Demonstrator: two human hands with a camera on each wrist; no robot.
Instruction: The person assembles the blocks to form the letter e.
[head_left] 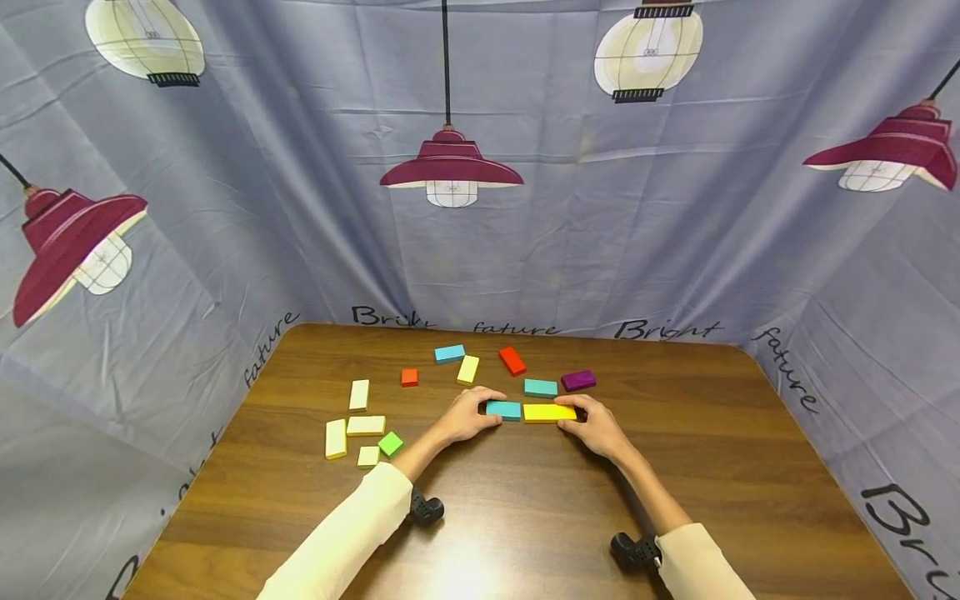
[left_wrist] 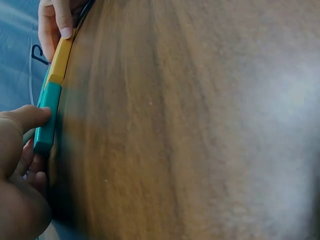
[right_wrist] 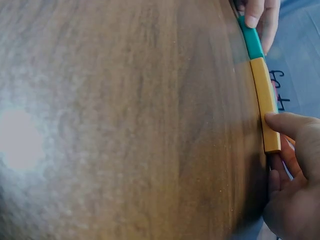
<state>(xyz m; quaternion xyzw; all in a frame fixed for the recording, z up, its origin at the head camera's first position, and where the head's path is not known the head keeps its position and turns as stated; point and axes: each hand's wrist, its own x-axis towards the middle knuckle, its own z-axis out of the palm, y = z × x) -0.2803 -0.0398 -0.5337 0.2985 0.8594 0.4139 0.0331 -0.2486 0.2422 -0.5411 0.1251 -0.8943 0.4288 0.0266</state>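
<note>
My left hand [head_left: 467, 416] pinches a blue block [head_left: 503, 410] between thumb and fingers on the wooden table. To its right, my right hand [head_left: 596, 426] grips the right end of a longer yellow block [head_left: 546, 413]. The two blocks lie end to end in one row, seeming to touch or nearly so. In the left wrist view the blue block [left_wrist: 47, 117] looks teal, with the thumb on its near side. The right wrist view has the thumb against the yellow block [right_wrist: 266, 105]. Fingers behind both blocks are partly hidden.
Just behind the row lie a teal block [head_left: 541, 388] and a purple block [head_left: 578, 381]. Farther back are red [head_left: 513, 361], blue [head_left: 449, 354] and pale yellow [head_left: 468, 369] blocks, plus a small red one [head_left: 408, 377]. Several cream blocks [head_left: 366, 426] and a green one [head_left: 391, 443] are at left.
</note>
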